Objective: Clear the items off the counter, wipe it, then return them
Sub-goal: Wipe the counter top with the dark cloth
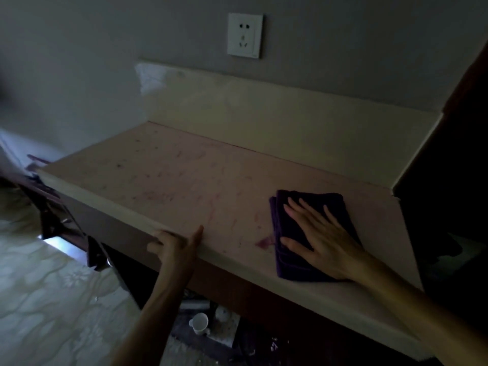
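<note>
Counter (200, 175) — a pale, pinkish slab with a raised back ledge — runs from the left edge to a dark cabinet side (449, 167) on the right, and its top carries faint purplish streaks and specks, with one darker purple smear (265, 243) near the front. A folded dark purple cloth (295, 249) lies flat on the right part of the surface, close to the front edge and just right of that smear. The right hand (320, 239) rests on top of the cloth, palm down, fingers spread wide and flat, pressing rather than gripping; the cloth shows beyond the fingertips and on the thumb side. The left hand (175, 247) is well apart from the cloth, at the front edge of the slab: its fingers curl over the lip while the thumb lies on top — a loose hold on the edge itself. On the wall above hangs a white socket (245, 35). Below, on the floor under the slab, stands a white cup (200, 323) among dim, unclear clutter.
</note>
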Motion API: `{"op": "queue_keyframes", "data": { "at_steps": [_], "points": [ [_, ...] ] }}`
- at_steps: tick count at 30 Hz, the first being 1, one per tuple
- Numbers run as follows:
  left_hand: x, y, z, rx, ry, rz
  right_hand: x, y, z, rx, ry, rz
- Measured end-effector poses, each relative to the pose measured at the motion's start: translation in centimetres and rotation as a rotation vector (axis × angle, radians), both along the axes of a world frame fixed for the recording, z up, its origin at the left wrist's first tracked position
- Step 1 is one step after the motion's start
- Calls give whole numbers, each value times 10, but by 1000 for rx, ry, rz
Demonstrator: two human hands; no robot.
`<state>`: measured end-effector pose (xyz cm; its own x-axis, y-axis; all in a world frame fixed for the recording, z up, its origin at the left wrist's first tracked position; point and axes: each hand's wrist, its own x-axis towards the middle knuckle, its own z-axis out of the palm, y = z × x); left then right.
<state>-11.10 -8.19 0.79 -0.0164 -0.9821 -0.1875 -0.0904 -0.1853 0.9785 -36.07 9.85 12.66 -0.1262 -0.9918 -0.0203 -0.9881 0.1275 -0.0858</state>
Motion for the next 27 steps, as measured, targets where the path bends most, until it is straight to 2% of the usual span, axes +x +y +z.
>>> {"op": "queue_keyframes", "data": {
  "at_steps": [6,9,13,17,22,27],
  "points": [
    [-3,23,23,-64,-25,-11,45,-162,-4,-11,-63,47],
    [-2,38,39,-70,-18,-37,53,-193,-5,1,-70,27],
    [-1,48,43,-94,-178,13,45,-153,-6,-16,-54,17],
    [2,51,48,-183,-291,41,43,-65,-4,-37,-68,38],
    [0,57,52,-252,-252,91,21,56,-5,-48,-33,2],
    [-3,61,53,-274,-193,54,5,96,3,-4,-33,-64]
  ]
}}
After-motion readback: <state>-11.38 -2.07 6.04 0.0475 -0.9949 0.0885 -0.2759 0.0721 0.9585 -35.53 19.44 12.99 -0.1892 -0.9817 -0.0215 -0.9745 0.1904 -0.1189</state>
